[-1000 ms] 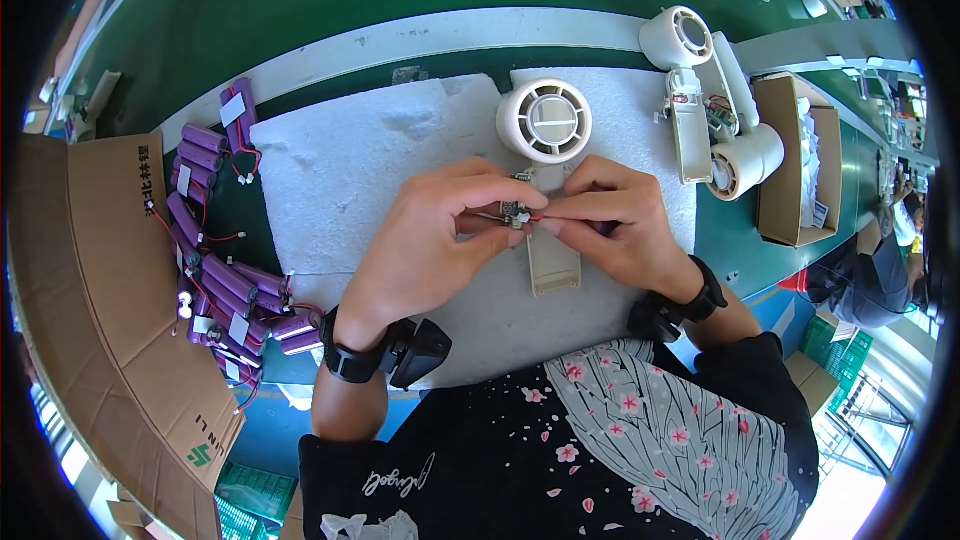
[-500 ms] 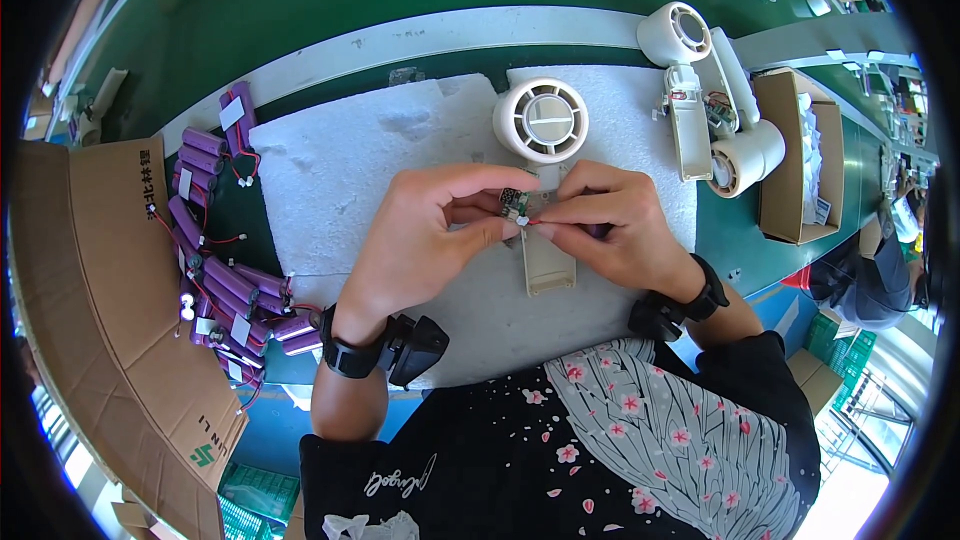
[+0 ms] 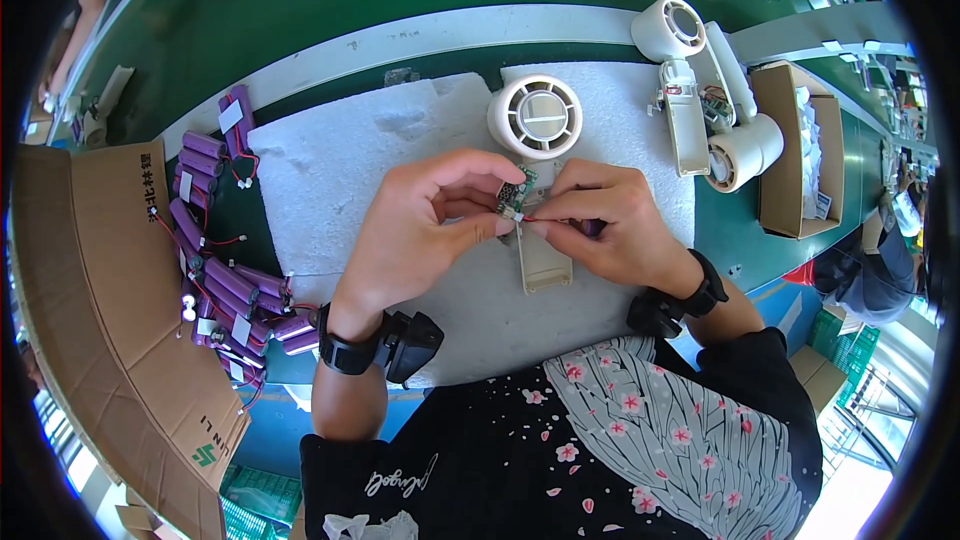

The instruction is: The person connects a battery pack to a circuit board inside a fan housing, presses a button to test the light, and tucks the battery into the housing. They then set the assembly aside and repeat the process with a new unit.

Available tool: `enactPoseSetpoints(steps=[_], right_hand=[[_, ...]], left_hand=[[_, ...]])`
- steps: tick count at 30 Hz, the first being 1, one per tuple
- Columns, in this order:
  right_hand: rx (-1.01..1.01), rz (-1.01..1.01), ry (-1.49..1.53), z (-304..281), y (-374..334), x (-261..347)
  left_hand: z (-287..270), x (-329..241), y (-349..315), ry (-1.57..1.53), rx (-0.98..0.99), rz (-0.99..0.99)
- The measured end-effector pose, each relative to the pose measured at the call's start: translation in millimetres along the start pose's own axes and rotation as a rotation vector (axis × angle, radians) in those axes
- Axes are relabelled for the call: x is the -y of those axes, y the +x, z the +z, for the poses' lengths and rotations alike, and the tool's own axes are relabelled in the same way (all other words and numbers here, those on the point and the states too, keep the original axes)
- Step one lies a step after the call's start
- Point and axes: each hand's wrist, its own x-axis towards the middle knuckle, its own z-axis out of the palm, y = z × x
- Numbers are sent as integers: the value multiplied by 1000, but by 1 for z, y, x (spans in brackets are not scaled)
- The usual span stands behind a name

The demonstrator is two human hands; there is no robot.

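Observation:
My left hand (image 3: 405,225) pinches a small green circuit board (image 3: 514,190) by its edges between thumb and fingers. At the board's lower end, my right hand (image 3: 620,220) grips a small white wire connector (image 3: 516,217) with red wire. The connector meets the board; whether it is fully seated I cannot tell. Part of a purple battery cell (image 3: 593,228) shows under my right fingers, mostly hidden. Beneath both hands lies an open cream handheld fan, its round head (image 3: 536,117) beyond them and its hollow handle shell (image 3: 545,268) nearer me.
White foam sheets (image 3: 340,160) cover the work area. Several purple battery cells (image 3: 228,285) with wires lie at left, beside a large cardboard box (image 3: 110,240). More cream fans (image 3: 668,30) lie at the right, next to a small carton (image 3: 775,155) holding white pieces.
The circuit board has tilted more upright in my left fingers. Both hands and the fan appear shifted slightly left and up in view.

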Motion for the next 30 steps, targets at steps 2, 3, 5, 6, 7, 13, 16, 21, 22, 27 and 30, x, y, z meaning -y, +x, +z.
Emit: enactPoseSetpoints(steps=[2, 3, 5, 6, 7, 13, 16, 21, 22, 27, 30], right_hand=[[-3, -7, -1, 0, 0, -1], [-4, -13, -2, 0, 0, -1], [-6, -19, -1, 1, 0, -1], [-7, -21, 2, 1, 0, -2], [-8, -24, 4, 1, 0, -2], [-9, -17, 12, 1, -1, -3], [-16, -22, 13, 1, 0, -3], [-26, -32, 11, 2, -1, -4], [-30, -48, -3, 2, -1, -4], [-64, -143, -58, 4, -1, -8], [-61, -178, -83, 2, 0, -7]], left_hand=[[-1, 0, 0, 16, 26, -30], [-1, 0, 0, 17, 26, -30], [1, 1, -2, 60, 6, 26], [1, 2, -2, 82, -5, 54], [2, 1, -2, 82, -4, 55], [4, 0, -1, 186, -14, 154], [4, 0, 0, 202, -20, 175], [6, 3, 1, 250, -40, 248], [6, 4, 1, 265, -42, 271], [7, 4, 2, 410, -56, 328], [9, 5, 2, 494, -92, 392]])
